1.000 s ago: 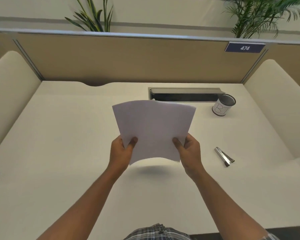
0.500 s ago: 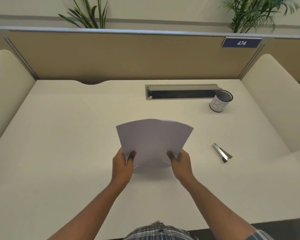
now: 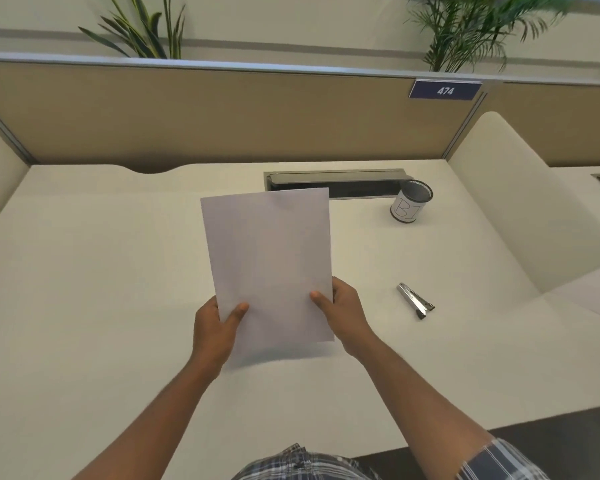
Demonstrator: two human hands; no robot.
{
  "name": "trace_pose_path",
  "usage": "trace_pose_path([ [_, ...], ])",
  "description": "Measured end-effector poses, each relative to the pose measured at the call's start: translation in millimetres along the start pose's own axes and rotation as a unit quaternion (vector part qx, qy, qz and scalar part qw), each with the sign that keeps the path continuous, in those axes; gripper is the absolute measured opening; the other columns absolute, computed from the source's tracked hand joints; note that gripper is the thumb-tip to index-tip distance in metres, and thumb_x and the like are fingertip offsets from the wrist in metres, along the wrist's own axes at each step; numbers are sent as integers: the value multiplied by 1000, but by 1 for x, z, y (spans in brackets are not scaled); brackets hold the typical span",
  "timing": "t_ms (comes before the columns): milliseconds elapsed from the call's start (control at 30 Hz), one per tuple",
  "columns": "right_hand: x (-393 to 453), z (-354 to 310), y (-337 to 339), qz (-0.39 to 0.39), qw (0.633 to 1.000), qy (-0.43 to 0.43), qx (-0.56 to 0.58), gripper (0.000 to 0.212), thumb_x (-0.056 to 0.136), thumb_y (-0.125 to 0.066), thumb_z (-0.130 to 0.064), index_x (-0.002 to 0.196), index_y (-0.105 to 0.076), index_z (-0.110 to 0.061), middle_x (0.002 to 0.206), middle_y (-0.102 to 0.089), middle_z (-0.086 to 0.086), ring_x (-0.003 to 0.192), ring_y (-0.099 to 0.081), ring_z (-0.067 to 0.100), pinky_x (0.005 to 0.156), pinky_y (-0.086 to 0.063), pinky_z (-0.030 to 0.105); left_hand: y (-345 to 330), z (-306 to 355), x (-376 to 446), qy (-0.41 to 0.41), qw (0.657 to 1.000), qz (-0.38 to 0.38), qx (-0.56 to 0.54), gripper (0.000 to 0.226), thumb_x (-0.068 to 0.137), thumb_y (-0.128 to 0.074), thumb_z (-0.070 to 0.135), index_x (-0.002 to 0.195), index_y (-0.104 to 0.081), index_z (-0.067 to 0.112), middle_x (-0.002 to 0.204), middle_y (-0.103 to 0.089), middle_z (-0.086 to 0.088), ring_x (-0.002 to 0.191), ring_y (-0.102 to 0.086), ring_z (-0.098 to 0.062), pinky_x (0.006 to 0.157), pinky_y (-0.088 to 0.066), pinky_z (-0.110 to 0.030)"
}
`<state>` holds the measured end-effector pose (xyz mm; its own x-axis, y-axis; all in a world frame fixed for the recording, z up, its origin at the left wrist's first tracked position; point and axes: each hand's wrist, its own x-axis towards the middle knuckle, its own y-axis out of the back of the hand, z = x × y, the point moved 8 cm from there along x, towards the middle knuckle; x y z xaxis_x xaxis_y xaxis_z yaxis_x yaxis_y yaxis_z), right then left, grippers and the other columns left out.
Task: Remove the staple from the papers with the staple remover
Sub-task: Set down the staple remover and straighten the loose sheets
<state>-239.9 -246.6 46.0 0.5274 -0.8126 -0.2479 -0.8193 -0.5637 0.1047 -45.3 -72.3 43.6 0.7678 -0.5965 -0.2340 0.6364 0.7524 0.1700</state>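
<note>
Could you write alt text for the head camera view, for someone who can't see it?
Two hands, left hand and right hand, hold white papers above a pale desk. A metal staple remover lies untouched to the right, a mesh cup beyond it.

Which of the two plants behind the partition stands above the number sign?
The feathery palm on the right, directly above the sign; the broad-leaved plant stands far left.

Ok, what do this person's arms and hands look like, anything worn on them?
Both forearms are bare. The left hand and right hand wear no gloves, rings or watch that I can see. A rolled blue-and-white plaid sleeve shows on the right arm.
</note>
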Motion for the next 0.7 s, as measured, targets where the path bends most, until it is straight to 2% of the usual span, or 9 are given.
trace_pose_path([
  [67, 3, 2, 14, 31, 999, 2, -31, 28, 94, -73, -28, 119, -68, -19, 109, -76, -5, 99, -73, 12, 82, -58, 20, 1, 1, 3, -7, 1000, 8, 14, 14, 92, -72, 22, 103, -67, 26, 100, -73, 6, 92, -70, -20, 81, -58, -41],
  [133, 5, 9, 43, 98, 989, 12, -111, 28, 92, -74, -32, 117, -67, -23, 104, -73, -10, 96, -69, 3, 77, -49, 11, 2, 1, 5, -11, 1000, 15, 20, 21, 92, -72, 22, 112, -66, 22, 105, -73, 2, 94, -69, -21, 81, -56, -39],
  [167, 6, 16, 61, 138, 977, 14, -160, 27, 92, -74, -32, 117, -67, -24, 103, -73, -10, 96, -69, 3, 76, -46, 11, 3, 2, 6, -15, 999, 18, 24, 23, 92, -72, 21, 114, -66, 21, 106, -72, 0, 94, -69, -22, 81, -55, -37],
  [267, 6, 44, 118, 253, 924, -14, -285, 30, 91, -74, -24, 119, -67, -17, 115, -70, 2, 107, -65, 20, 84, -46, 27, 6, 3, 8, -15, 999, 28, 21, 23, 92, -72, 20, 114, -65, 22, 105, -71, 0, 93, -68, -22, 80, -53, -35],
  [367, 0, 62, 158, 324, 858, -78, -391, 44, 87, -76, -19, 129, -63, -16, 132, -56, 10, 124, -50, 35, 97, -46, 43, 10, 4, 9, -12, 999, 36, 11, 20, 92, -72, 20, 111, -64, 23, 101, -70, 2, 92, -67, -22, 80, -53, -36],
  [433, -4, 71, 174, 332, 835, -112, -425, 57, 85, -78, -20, 138, -57, -15, 141, -48, 10, 130, -43, 38, 98, -47, 50, 11, 5, 9, -3, 999, 40, 0, 19, 92, -72, 19, 110, -64, 23, 98, -70, 4, 90, -66, -22, 81, -52, -36],
  [533, 0, 88, 189, 294, 846, -152, -418, 72, 88, -73, -22, 152, -40, -16, 156, -35, 8, 142, -33, 36, 107, -44, 52, 11, 8, 11, 3, 999, 42, -11, 18, 93, -71, 18, 108, -63, 23, 95, -68, 12, 88, -66, -19, 81, -52, -36],
  [600, 4, 94, 195, 269, 853, -166, -417, 73, 91, -69, -22, 155, -34, -16, 157, -36, 9, 142, -37, 36, 108, -44, 52, 10, 10, 11, 4, 999, 41, -17, 17, 93, -71, 18, 107, -63, 23, 96, -68, 13, 88, -67, -16, 82, -52, -37],
  [700, 5, 95, 201, 277, 852, -162, -414, 62, 93, -65, -17, 151, -41, -12, 148, -44, 15, 134, -42, 40, 103, -47, 51, 11, 11, 12, 10, 999, 41, -30, 15, 93, -71, 17, 105, -64, 23, 96, -70, 9, 87, -67, -16, 82, -53, -37],
])
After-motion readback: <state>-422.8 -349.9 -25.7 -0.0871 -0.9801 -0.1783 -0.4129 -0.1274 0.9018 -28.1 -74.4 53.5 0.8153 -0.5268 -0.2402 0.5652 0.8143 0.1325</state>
